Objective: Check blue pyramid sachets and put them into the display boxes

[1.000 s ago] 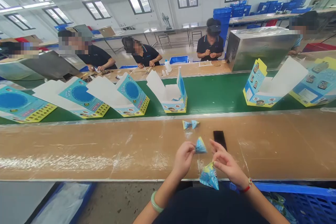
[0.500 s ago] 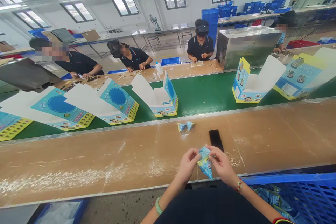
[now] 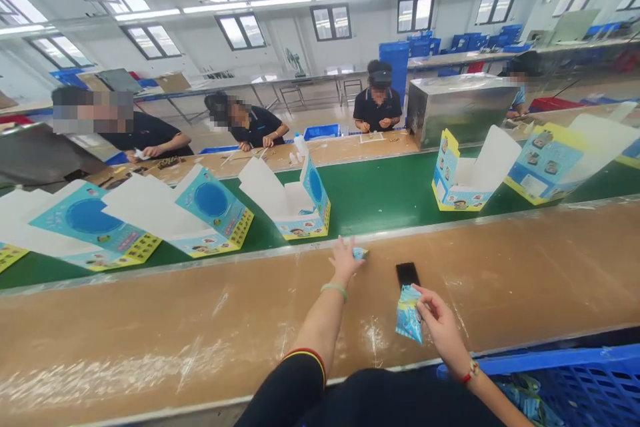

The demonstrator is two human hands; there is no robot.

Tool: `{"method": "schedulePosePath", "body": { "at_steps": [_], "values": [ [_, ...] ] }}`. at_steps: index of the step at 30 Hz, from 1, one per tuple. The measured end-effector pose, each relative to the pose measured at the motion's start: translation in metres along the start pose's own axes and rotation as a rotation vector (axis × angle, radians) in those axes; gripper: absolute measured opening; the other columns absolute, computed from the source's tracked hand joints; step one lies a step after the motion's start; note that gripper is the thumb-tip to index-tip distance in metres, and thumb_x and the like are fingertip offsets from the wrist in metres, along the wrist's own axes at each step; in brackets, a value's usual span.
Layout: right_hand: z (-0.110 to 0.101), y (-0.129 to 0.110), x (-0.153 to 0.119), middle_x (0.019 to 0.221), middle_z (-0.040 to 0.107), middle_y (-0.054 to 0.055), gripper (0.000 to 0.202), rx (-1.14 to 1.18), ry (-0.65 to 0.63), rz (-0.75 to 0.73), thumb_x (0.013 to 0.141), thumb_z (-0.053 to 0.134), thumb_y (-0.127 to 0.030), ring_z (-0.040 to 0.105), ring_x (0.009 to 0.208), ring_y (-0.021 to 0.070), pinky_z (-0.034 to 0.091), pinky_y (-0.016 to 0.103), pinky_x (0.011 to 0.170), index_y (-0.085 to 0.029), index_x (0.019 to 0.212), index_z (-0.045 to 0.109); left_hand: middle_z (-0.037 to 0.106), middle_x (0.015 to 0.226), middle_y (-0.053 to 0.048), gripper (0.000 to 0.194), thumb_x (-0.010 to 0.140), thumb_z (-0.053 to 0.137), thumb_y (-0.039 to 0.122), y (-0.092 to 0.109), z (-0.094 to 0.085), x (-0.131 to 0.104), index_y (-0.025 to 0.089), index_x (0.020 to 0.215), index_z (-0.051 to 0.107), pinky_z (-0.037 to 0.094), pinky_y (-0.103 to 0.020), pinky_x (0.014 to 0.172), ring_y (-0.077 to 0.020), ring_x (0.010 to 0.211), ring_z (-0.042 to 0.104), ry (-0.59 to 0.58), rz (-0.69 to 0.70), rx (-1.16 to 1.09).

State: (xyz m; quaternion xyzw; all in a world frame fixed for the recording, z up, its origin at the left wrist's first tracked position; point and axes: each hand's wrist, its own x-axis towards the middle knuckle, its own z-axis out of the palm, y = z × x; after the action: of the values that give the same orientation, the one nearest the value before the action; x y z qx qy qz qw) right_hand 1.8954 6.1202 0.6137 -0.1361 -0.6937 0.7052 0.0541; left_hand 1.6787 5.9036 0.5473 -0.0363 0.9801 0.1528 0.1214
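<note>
My right hand (image 3: pixel 437 313) pinches a blue and yellow foil packet (image 3: pixel 410 315) by its edge, above the front of the brown table (image 3: pixel 240 320). Stretched out toward the table's far side, my left hand (image 3: pixel 345 258) has its fingers spread over a small blue packet (image 3: pixel 359 253). Part of that packet shows beside my fingers; a second one that lay at its left is hidden under the hand. Whether the left fingers touch them I cannot tell. A black phone (image 3: pixel 407 274) lies flat just behind the packet in my right hand.
Open printed boxes (image 3: pixel 305 223) stand along the green conveyor belt (image 3: pixel 370 197) beyond the table. A blue crate (image 3: pixel 590 373) holding packets is at my lower right. Several co-workers (image 3: pixel 379 103) sit across the belt, near a metal housing (image 3: pixel 460 110).
My left hand has let go of the held packet and reached forward to the small packets. My right hand keeps its packet and has shifted slightly right. The boxes have shifted left in view.
</note>
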Motion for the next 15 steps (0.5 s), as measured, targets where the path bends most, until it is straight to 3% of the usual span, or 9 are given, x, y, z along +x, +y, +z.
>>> {"method": "schedulePosePath", "body": {
  "at_steps": [4,7,11,15],
  "values": [
    [-0.011,0.001,-0.002,0.123,0.069,0.018,0.049,0.021,0.058,0.023,0.071,0.069,-0.069,0.065,0.111,0.0343,0.053,0.042,0.091,-0.021,0.068,0.063,0.049,0.146,-0.012,0.062,0.075,0.073,0.035,0.018,0.016,0.004,0.033,0.135,0.055,0.036,-0.06,0.106,-0.0391,0.139,0.036,-0.039,0.116,0.079],
    [-0.019,0.005,0.003,0.122,0.07,0.017,0.052,0.092,0.087,0.074,0.067,0.072,-0.071,0.066,0.107,0.0342,0.057,0.04,0.081,-0.021,0.067,0.06,0.057,0.134,-0.013,0.036,0.086,0.057,0.029,0.02,0.032,-0.012,0.026,0.122,0.065,0.044,-0.054,0.098,-0.0369,0.129,0.045,-0.025,0.147,0.124],
    [-0.03,0.012,0.014,0.12,0.07,0.017,0.055,0.166,0.109,0.132,0.061,0.075,-0.073,0.069,0.097,0.0325,0.057,0.04,0.074,-0.021,0.066,0.058,0.058,0.134,-0.01,0.036,0.087,0.048,0.022,0.004,0.055,-0.065,0.027,0.119,0.066,0.045,-0.05,0.097,-0.0328,0.127,0.046,-0.023,0.218,0.157],
    [-0.044,0.021,0.024,0.113,0.072,0.018,0.058,0.135,0.121,0.119,0.057,0.076,-0.075,0.066,0.103,0.0351,0.055,0.042,0.08,-0.02,0.062,0.058,0.059,0.135,-0.007,0.042,0.084,0.05,0.021,-0.03,0.098,-0.142,0.03,0.122,0.065,0.039,-0.044,0.108,-0.0283,0.128,0.05,-0.023,0.36,0.054]
  ]
}}
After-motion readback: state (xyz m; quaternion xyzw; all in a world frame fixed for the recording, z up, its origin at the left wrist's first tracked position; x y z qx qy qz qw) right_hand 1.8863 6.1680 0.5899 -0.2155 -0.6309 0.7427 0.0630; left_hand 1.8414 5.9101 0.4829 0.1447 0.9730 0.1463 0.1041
